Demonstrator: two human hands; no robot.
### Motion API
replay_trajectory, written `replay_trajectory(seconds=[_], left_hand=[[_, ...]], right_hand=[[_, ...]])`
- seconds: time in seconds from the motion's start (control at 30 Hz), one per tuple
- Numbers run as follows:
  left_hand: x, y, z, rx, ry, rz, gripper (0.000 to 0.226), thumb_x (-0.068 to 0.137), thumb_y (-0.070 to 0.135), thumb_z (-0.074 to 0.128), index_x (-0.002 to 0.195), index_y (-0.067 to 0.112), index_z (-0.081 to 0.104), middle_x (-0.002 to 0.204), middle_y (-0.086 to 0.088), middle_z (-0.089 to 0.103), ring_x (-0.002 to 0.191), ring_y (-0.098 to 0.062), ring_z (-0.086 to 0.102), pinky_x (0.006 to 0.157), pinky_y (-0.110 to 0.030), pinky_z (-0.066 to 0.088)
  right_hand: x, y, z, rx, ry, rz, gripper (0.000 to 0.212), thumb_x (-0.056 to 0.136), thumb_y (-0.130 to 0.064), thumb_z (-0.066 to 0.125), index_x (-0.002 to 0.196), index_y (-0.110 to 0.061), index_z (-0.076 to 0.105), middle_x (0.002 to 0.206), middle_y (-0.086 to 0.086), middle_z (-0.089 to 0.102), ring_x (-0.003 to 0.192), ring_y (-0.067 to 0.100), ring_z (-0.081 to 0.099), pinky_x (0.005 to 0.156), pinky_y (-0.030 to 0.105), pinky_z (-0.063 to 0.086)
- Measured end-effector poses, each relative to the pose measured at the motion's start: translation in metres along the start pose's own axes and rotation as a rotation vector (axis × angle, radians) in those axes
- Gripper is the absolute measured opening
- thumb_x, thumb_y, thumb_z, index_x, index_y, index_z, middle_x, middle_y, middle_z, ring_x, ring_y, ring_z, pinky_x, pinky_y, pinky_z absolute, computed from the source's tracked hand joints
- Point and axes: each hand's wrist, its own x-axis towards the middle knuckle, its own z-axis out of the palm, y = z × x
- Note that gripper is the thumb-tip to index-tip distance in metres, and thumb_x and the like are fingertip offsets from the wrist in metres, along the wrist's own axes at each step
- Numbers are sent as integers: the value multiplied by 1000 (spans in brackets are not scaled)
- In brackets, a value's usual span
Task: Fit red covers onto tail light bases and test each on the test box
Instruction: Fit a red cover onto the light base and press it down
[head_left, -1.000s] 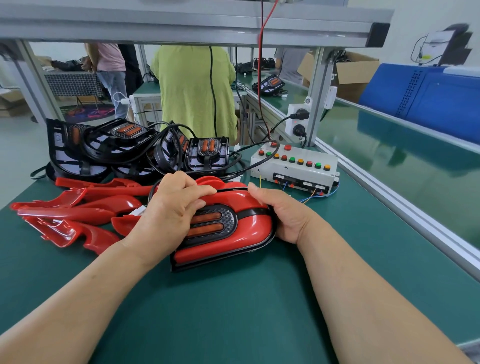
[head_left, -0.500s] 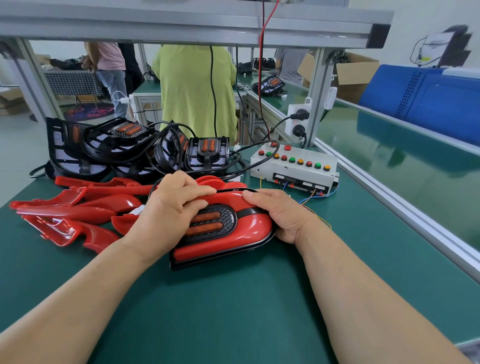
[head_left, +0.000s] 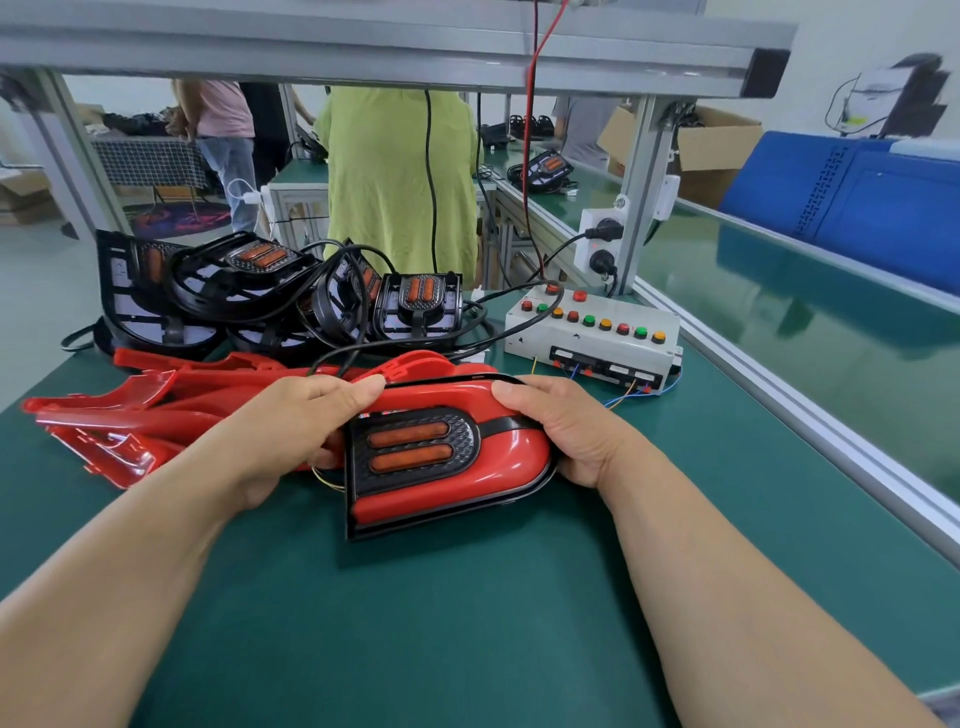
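Gripping assembled tail light (head_left: 415, 447), tilted over green bench (head_left: 467, 623) centre: left hand (head_left: 291, 431) curls round left end, right hand (head_left: 566, 431) wraps rounded right end. Likely light, rigid plastic; glossy red cover (head_left: 514, 457) slippery, scratch-prone. Best held by black rim (head_left: 441, 527). Test box (head_left: 592, 332) just behind.

The left hand (head_left: 291, 431) is gripping the squared end of the tail light (head_left: 452, 467) at the green bench (head_left: 467, 623); the right hand (head_left: 566, 431) is cupping its rounded end; red covers (head_left: 130, 415) are lying leftward; black bases (head_left: 249, 291) and the test box (head_left: 592, 338) are sitting behind.
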Motion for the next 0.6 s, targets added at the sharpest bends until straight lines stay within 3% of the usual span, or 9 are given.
replay_trajectory(seconds=[0.1, 0.23, 0.33, 0.47, 0.6], left_hand=[[-2, 3, 1, -101, -67, -10, 52, 80, 54, 59, 104, 11, 73, 97, -6, 77, 80, -14, 74, 61, -24, 56], [1, 0, 5, -152, 2, -30, 42, 85, 44, 63, 105, 9, 73, 103, -7, 76, 93, -18, 73, 74, -31, 56], [2, 1, 10, -216, 63, -36, 32, 89, 33, 65, 103, 6, 73, 104, -10, 76, 83, -13, 71, 68, -27, 56], [1, 0, 11, -302, 74, -18, 43, 75, 33, 70, 103, 1, 73, 103, -14, 75, 78, -15, 71, 58, -22, 56], [2, -1, 12, -325, 97, 16, 44, 69, 34, 72, 98, 1, 74, 102, -16, 75, 81, -17, 71, 67, -25, 56]], right_hand=[[-1, 0, 1, 2, -8, -13, 20, 94, -18, 62, 109, -8, 69, 91, 14, 72, 72, 22, 68, 70, 34, 59], [-1, 0, 2, 20, -10, -33, 17, 94, -17, 62, 107, -10, 70, 88, 12, 73, 69, 20, 69, 67, 32, 60], [-1, 0, 1, 28, -15, -37, 19, 94, -16, 62, 110, -8, 70, 89, 12, 73, 70, 20, 70, 67, 32, 61], [0, 1, 1, 45, -31, -46, 24, 91, -15, 62, 113, -6, 68, 92, 13, 73, 74, 22, 70, 71, 34, 60], [1, 2, 0, 55, -47, -49, 32, 85, -18, 65, 114, -5, 68, 97, 16, 72, 79, 24, 69, 75, 37, 60]])
